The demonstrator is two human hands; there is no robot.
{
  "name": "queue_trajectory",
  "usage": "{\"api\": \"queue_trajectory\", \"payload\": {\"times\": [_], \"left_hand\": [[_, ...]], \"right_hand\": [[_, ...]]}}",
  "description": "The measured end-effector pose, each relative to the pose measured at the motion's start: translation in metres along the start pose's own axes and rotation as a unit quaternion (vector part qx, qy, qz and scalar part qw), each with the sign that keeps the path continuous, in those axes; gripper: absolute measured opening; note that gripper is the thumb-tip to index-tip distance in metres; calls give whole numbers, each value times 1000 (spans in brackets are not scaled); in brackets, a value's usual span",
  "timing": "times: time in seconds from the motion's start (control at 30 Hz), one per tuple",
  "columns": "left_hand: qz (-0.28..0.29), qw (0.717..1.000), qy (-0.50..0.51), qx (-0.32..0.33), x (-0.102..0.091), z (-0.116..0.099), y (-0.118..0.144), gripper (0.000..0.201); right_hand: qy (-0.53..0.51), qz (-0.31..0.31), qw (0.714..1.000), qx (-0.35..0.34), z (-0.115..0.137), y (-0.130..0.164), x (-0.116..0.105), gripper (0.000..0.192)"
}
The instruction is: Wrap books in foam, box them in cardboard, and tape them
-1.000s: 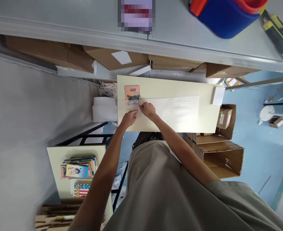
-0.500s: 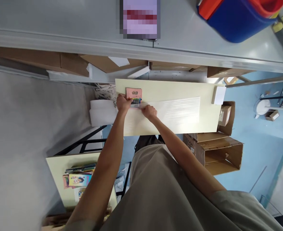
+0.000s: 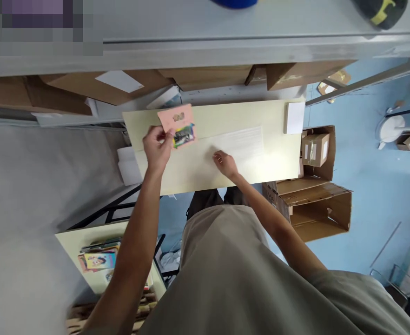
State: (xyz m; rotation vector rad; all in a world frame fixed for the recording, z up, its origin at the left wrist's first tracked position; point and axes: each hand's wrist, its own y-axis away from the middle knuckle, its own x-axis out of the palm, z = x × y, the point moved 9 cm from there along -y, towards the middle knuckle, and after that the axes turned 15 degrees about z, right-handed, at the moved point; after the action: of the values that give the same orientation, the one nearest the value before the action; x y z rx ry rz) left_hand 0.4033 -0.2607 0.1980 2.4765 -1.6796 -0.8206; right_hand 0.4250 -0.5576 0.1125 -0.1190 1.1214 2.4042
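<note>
My left hand [image 3: 158, 146] pinches a thin pink booklet [image 3: 175, 114] by its lower left side. The booklet has a dark picture with a coloured border and is raised above the cream tabletop [image 3: 201, 174]. To its right, my right hand [image 3: 226, 164] hovers over the tabletop, fingers curled together; whether anything sits in them is hidden. A thin white wrapping sheet [image 3: 243, 143] lies flat beyond my right hand.
A stack of white cards or paper [image 3: 294, 118] sits at the table's far right corner. Open cardboard boxes [image 3: 320, 214] stand at right. White rolled material [image 3: 128, 165] is at the left end. Books [image 3: 100, 260] lie on a lower left board. A grey shelf [image 3: 205, 51] spans the front.
My left hand has lifted the pink booklet off the sheet, towards me. My right hand has come away from the booklet's edge and the sheet. The view has shifted.
</note>
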Motion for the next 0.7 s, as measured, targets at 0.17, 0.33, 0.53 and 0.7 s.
{"api": "queue_trajectory", "payload": {"times": [0.17,0.33,0.53,0.7], "left_hand": [[149,951,250,-103,173,7,57,58],[112,960,175,-190,259,33,76,31],[68,973,58,-211,264,46,68,27],[67,976,37,-205,262,50,66,20]], "right_hand": [[-76,-98,992,1,-105,43,-106,25],[-76,-126,989,-2,-152,57,-145,24],[-43,-137,990,8,-153,54,-142,26],[-35,-181,981,59,-163,63,-159,28]]}}
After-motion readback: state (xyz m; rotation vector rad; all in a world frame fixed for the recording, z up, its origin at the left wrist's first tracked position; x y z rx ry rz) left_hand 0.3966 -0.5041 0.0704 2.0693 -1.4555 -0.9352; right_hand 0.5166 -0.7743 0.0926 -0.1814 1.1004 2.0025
